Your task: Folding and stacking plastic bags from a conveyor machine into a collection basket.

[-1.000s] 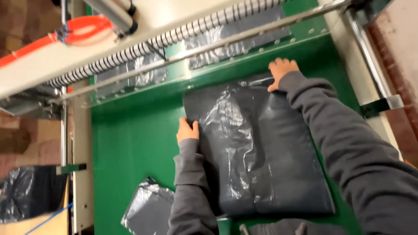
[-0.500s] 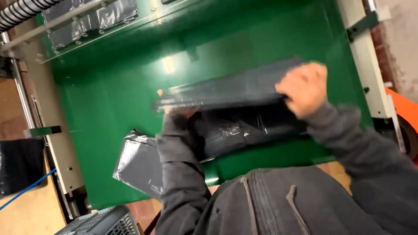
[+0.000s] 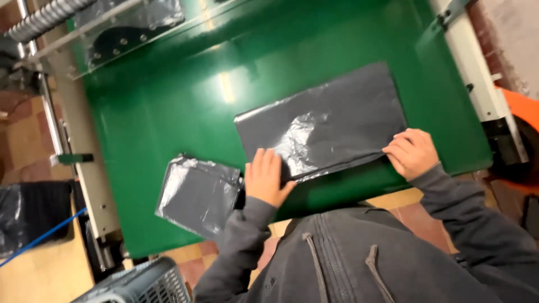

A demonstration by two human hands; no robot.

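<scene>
A stack of dark grey plastic bags [image 3: 331,126], folded in half, lies on the green table [image 3: 168,106]. My left hand [image 3: 266,178] presses flat on its near left corner. My right hand [image 3: 411,152] rests with curled fingers on its near right edge, pinching the fold. A smaller folded bundle of grey bags [image 3: 197,194] lies to the left of my left hand, near the table's front edge.
A clear guard and a ribbed roller [image 3: 50,17] of the machine run along the table's far side, with more grey film [image 3: 135,22] under it. A grey plastic crate [image 3: 137,283] stands below left, an orange part [image 3: 519,109] at the right.
The bag stack was spread full length, then lifted and folded over toward me. It now lies flat and halved, with both hands pressing its near edge.
</scene>
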